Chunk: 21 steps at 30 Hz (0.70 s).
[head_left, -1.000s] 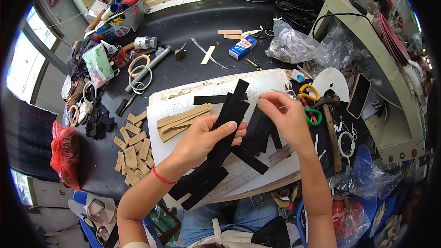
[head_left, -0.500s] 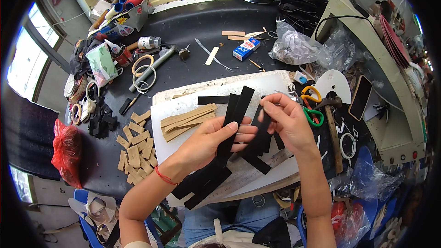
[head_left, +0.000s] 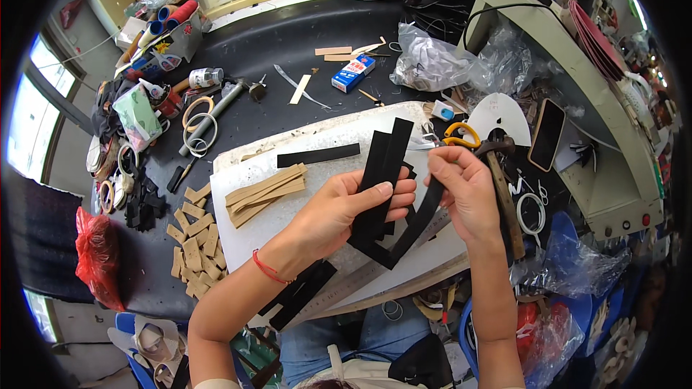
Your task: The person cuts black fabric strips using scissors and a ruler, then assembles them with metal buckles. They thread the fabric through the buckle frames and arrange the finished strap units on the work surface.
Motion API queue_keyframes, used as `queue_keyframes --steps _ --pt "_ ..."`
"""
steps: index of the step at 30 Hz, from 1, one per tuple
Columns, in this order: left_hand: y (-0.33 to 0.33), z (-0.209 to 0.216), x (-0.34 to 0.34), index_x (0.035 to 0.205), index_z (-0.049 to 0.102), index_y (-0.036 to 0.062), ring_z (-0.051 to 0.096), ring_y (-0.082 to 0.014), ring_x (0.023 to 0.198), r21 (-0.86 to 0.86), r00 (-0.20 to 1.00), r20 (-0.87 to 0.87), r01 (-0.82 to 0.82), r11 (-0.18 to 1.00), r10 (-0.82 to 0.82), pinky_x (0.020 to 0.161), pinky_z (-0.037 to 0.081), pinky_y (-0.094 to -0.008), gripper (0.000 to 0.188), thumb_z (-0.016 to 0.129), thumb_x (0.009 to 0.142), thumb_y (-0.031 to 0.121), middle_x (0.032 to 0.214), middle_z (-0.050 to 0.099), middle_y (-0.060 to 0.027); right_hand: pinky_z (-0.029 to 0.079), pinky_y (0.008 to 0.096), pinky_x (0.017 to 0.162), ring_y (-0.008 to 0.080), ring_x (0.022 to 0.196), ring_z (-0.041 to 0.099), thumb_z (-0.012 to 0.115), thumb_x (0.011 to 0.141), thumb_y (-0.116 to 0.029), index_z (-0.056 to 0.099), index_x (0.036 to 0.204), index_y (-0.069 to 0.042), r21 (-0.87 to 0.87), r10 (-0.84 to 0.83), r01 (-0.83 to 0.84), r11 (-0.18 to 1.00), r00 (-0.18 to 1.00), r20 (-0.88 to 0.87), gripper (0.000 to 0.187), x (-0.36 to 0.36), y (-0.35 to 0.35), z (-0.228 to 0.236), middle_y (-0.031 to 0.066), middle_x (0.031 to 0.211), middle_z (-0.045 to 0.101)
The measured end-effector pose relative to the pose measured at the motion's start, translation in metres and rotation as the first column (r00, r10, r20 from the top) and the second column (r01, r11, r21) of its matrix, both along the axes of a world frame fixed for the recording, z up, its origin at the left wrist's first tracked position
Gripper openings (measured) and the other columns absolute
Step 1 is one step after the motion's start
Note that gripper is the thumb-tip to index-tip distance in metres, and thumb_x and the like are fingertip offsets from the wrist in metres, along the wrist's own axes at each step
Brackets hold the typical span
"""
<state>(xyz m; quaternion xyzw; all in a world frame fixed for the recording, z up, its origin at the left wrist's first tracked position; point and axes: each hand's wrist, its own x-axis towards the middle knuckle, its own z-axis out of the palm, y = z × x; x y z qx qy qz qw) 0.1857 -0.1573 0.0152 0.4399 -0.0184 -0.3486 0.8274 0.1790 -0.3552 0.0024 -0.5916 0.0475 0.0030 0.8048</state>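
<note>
My left hand [head_left: 344, 205] is closed around a few flat black strips [head_left: 382, 162], thumb on top and fingers behind. The strips stand up at a slant, slightly fanned. My right hand [head_left: 470, 191] pinches the upper end of a single black strip [head_left: 418, 227], which hangs down and bends toward the left hand's strips. Beneath both hands is a white sheet [head_left: 241, 234] on a board. Another black strip [head_left: 318, 155] lies flat on it, beyond a bundle of tan strips [head_left: 265, 196]. More black strips [head_left: 306, 292] and a clear ruler [head_left: 342, 294] lie near the front edge.
Small tan pieces [head_left: 194, 245] are heaped left of the board. Orange-handled scissors [head_left: 461, 132], a hammer [head_left: 501, 173] and a phone [head_left: 547, 135] lie to the right. Farther back are a blue box [head_left: 354, 73] and plastic bags [head_left: 425, 57]. A red bag [head_left: 97, 259] sits far left.
The view has shifted, so the bench appears farther left. Both hands have moved right relative to the board, and the right hand's strip now hangs lower, clear of the left fingers.
</note>
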Motion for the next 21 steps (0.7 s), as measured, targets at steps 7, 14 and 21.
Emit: queue_keyframes --steps 7,14,21 --pt "-0.001 -0.003 -0.001 0.119 0.055 -0.0067 0.065 -0.0229 0.100 0.015 0.988 -0.129 0.083 0.996 -0.081 0.089 0.055 -0.0327 0.035 0.062 0.092 0.014 0.110 0.064 -0.0177 0.039 0.0176 0.052 0.0029 0.060 0.050 0.071 0.083 -0.008 0.059 0.090 -0.002 -0.266 -0.086 0.179 0.947 0.941 0.327 0.015 0.009 0.017 0.007 0.0000 0.074 0.061" --pt "-0.004 -0.002 -0.011 0.119 0.055 -0.0081 0.065 -0.0228 0.100 0.165 0.997 0.062 0.044 0.985 -0.055 0.087 0.055 -0.0321 0.032 0.059 0.093 0.010 0.112 0.063 -0.0184 0.040 0.0182 0.060 0.0034 0.064 0.049 0.072 0.084 -0.017 0.061 0.098 0.002 -0.297 -0.194 0.329 0.896 0.893 0.405 0.026 0.014 0.015 -0.003 -0.0008 0.076 0.059" --pt "-0.003 0.001 -0.017 0.120 0.055 -0.0063 0.064 -0.0183 0.096 0.073 0.999 -0.019 0.043 0.996 -0.042 0.086 0.055 -0.0292 0.032 0.055 0.096 0.015 0.112 0.063 -0.0163 0.043 0.0189 0.064 0.0035 0.070 0.053 0.070 0.086 -0.016 0.066 0.102 0.000 -0.093 0.144 -0.140 0.986 0.989 0.039 0.023 -0.006 0.004 -0.001 -0.0004 0.080 0.063"
